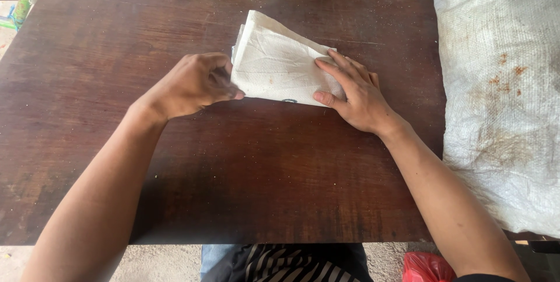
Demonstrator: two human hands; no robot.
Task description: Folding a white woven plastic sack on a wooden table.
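Your left hand (192,86) pinches the left edge of the folded white sack (280,63) mid-table (116,159); your right hand (353,92) lies flat, fingers spread, on its right end. Likely light, limp, slippery weave: grip folded edges.

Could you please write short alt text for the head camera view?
Two bare hands press a folded white woven sack on a dark wooden table: the left hand pinches its left edge, the right hand lies flat on it. A large stained white sack sits at right.
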